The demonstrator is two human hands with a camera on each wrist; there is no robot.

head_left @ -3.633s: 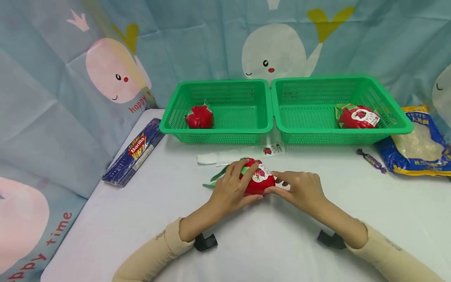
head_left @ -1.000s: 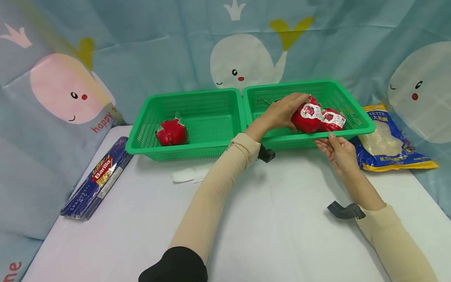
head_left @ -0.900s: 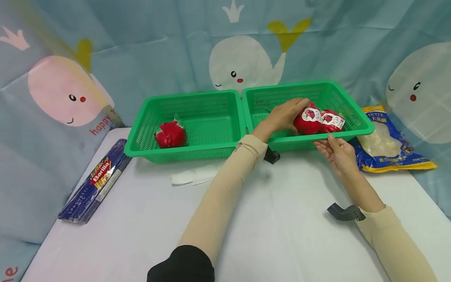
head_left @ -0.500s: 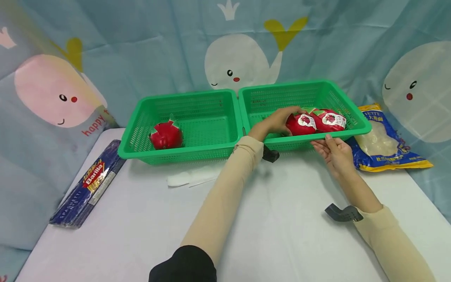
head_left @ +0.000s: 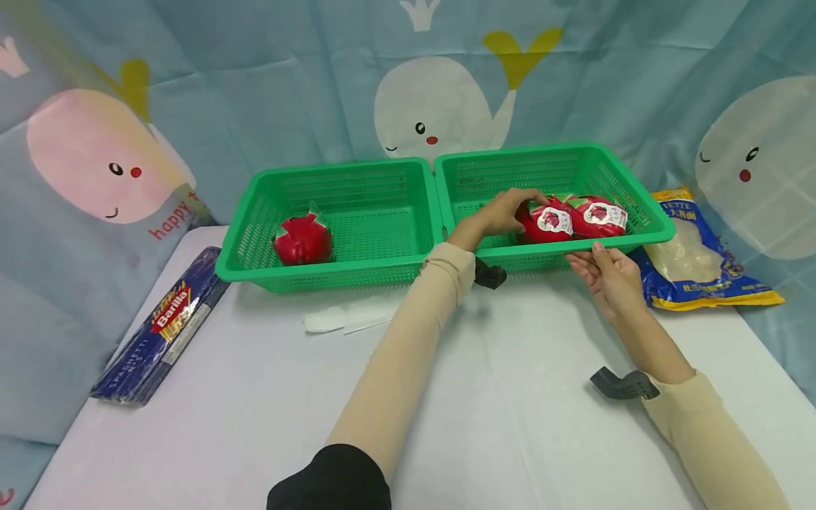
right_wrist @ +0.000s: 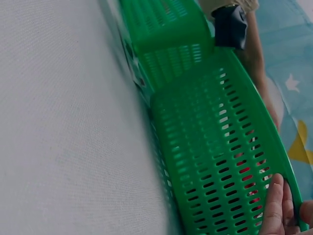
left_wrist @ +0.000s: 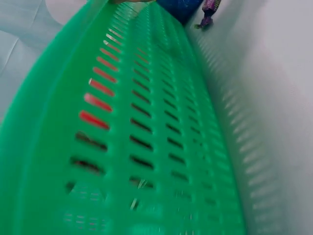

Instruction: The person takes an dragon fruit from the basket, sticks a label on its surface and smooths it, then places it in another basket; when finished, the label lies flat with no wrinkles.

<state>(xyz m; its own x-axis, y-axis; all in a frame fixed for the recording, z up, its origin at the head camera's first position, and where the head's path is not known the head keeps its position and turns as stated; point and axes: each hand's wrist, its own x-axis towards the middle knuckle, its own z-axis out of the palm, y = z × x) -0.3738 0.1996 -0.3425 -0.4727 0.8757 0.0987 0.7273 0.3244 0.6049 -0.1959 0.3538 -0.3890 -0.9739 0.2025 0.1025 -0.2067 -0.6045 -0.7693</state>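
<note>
My left hand (head_left: 500, 214) reaches into the right green basket (head_left: 542, 251) and grips a red dragon fruit (head_left: 553, 224) with a white label, fingers curled over its left side. A second labelled dragon fruit (head_left: 598, 218) lies against it on the right. At the basket's front, my right hand (head_left: 613, 285) pinches the rim, thumb on top and fingers underneath. The right wrist view shows those fingers (right_wrist: 275, 205) against the perforated outer wall. In the left wrist view the basket wall (left_wrist: 146, 112) hides the left hand's grip; red shows through its slots.
The left green basket (head_left: 319, 271) adjoins it, with one dragon fruit (head_left: 303, 239) inside. A blue spaghetti pack (head_left: 159, 326) lies at the left, a blue-yellow pasta bag (head_left: 695, 258) at the right. White strips (head_left: 350, 314) lie in front. The left wrist view shows a purple-wrapped candy (left_wrist: 209, 11).
Both hands have left the table's middle for the right basket. The held dragon fruit was lowered into it beside the other one. My right hand took hold of the rim. Little differs over the last half second.
</note>
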